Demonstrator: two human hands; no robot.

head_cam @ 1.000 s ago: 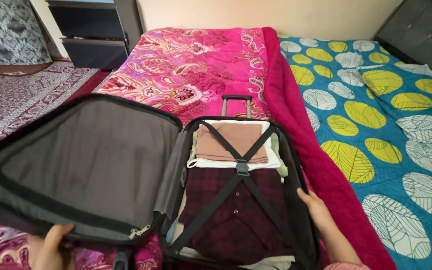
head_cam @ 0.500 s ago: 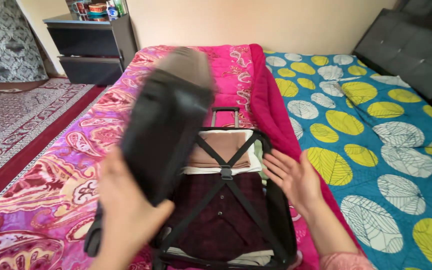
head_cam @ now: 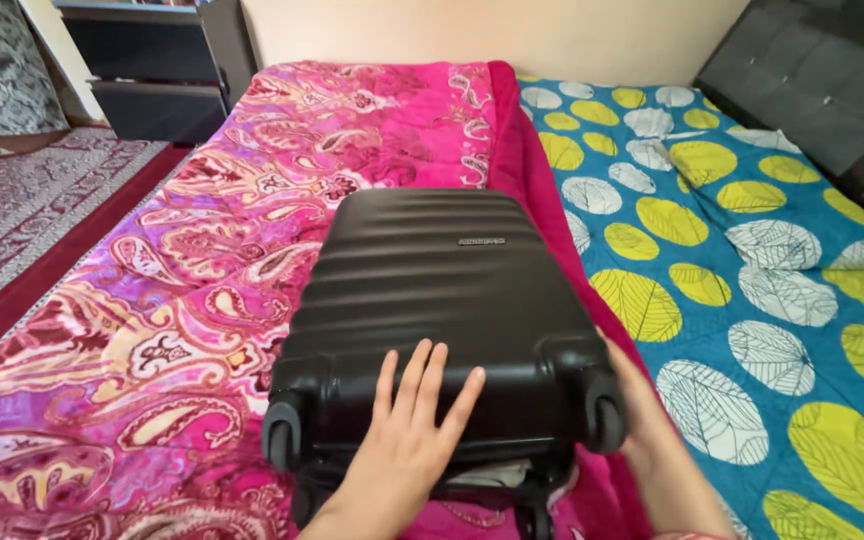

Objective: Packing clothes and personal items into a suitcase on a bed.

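Black hard-shell suitcase (head_cam: 432, 300) lid-down on a bed.
Left hand (head_cam: 407, 435) lies flat, fingers spread, on the lid; right hand (head_cam: 637, 400) sits beside the suitcase's edge, its grip hidden.

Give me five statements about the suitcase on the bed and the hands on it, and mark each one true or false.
1. The black suitcase lies with its lid down. True.
2. The left hand rests flat on the lid near the wheel end. True.
3. The suitcase sits on the blue leaf-patterned bedspread. False: it lies on the pink paisley quilt, beside the blue one.
4. The right hand is up in the air, clear of the case. False: it is at the case's right side, near a wheel.
5. The case's shell is ribbed. True.
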